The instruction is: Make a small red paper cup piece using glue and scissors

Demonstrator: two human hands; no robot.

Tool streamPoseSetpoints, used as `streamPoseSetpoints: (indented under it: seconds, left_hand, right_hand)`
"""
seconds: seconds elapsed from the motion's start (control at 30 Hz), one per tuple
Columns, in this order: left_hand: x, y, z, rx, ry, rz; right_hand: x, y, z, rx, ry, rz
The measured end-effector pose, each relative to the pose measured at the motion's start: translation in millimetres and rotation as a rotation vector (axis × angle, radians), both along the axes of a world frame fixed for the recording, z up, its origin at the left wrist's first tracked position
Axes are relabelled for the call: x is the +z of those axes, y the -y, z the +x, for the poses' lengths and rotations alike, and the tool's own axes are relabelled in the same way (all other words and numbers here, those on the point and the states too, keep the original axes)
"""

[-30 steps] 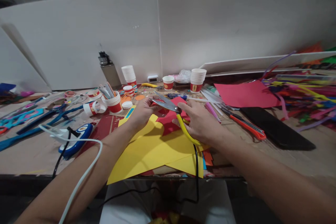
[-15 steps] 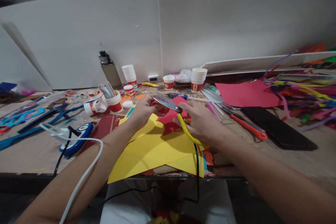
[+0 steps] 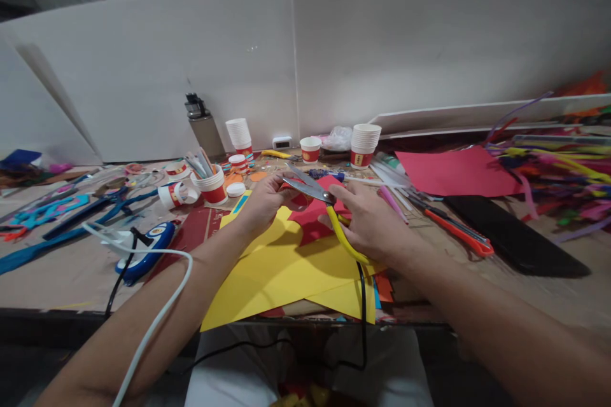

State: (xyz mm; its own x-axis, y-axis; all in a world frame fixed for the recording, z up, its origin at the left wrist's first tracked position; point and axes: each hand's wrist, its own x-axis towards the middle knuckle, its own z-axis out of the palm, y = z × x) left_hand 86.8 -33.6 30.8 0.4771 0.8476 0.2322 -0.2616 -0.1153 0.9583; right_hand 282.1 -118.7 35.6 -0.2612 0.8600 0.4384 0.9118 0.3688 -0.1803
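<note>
My right hand (image 3: pixel 370 219) is closed around the yellow handles of a pair of scissors (image 3: pixel 344 238). Their metal blades are parted and point left toward my left hand (image 3: pixel 262 203). Between my left fingers is a small piece of red paper (image 3: pixel 296 198), pinched close to the blade tips. A larger piece of red paper (image 3: pixel 317 219) lies below the blades. Under both hands are yellow paper sheets (image 3: pixel 267 280), reaching over the table's front edge. My right fingertips are partly hidden by the handles.
Paper cups (image 3: pixel 365 146) stand along the back, one holding sticks (image 3: pixel 210 181). At right are a red utility knife (image 3: pixel 461 232), a black phone-like slab (image 3: pixel 515 235) and a red sheet (image 3: pixel 456 172). A blue-and-white device (image 3: pixel 150 251) lies left, and a white cable (image 3: pixel 167 305) crosses my left forearm.
The whole view has shifted slightly, so the things appear a little farther right. Both hands keep their holds on the scissors and red paper, with little visible movement.
</note>
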Motion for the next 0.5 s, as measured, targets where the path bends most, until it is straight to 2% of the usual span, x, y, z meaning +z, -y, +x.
streamPoseSetpoints:
  seconds: [0.5]
  left_hand:
    - [-0.1,-0.6,-1.9,0.019,-0.029,0.03]
  right_hand:
    - [0.3,0.9,0.2,0.004,0.044,0.012]
